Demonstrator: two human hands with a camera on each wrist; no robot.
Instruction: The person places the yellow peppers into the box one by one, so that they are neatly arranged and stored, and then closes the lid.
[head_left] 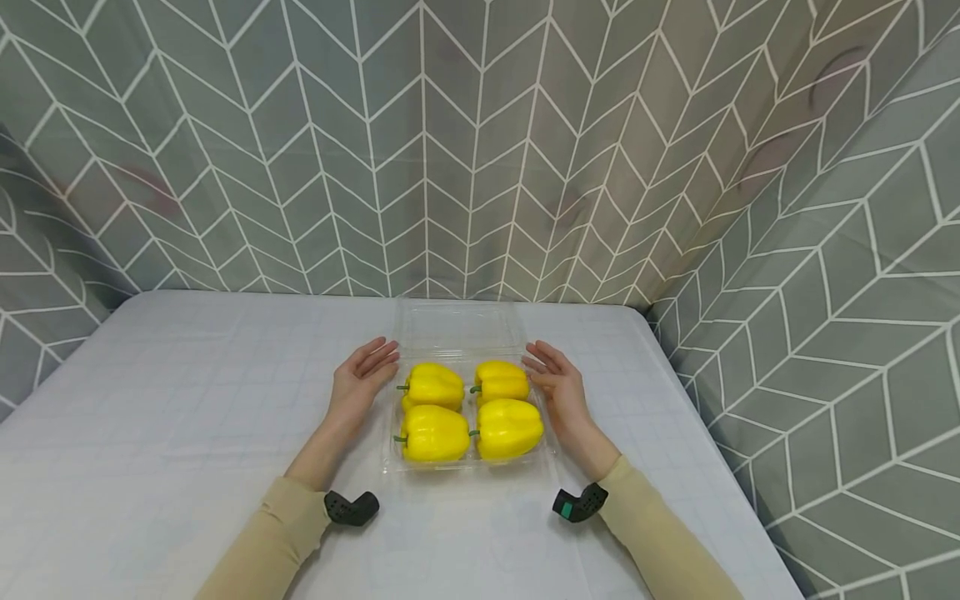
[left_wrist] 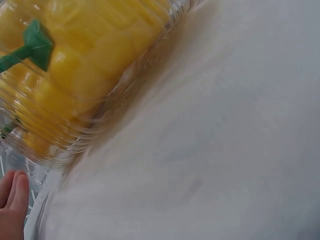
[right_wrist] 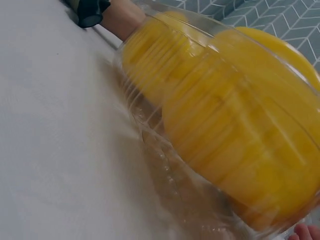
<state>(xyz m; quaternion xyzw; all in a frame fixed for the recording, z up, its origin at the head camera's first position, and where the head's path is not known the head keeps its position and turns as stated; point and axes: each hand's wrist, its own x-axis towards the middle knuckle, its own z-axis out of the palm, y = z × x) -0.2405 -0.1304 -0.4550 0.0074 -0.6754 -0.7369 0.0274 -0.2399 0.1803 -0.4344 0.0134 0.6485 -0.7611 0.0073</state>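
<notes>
Lower frame, head view: two beige sleeves point(head_left: 270, 533) came in from the bottom edge, each wrist carrying a small black camera mount point(head_left: 351, 507).

Centre frame: a clear plastic clamshell tray point(head_left: 468, 463) sat on the pale grey tablecloth point(head_left: 165, 417), holding four yellow bell peppers point(head_left: 433, 433) with green stems, two by two. Its transparent lid point(head_left: 459, 327) lay folded open behind, toward the wall.

The left hand point(head_left: 363, 379) rested just beside the tray's left wall, fingers straight and relaxed, gripping nothing. The right hand point(head_left: 555, 385) mirrored it on the right side, likewise released. Whether the palms touched the plastic could not be told from the head view; the wrist views showed only blurred ribbed wall and yellow flesh close up.

Judgement: with hands set level at both sides, the thin tray would handle best under even, light pressure low on the walls, so the plastic does not buckle and the peppers stay seated.

Upper frame: grey curtain point(head_left: 480, 150) with white chevron lines.
</notes>
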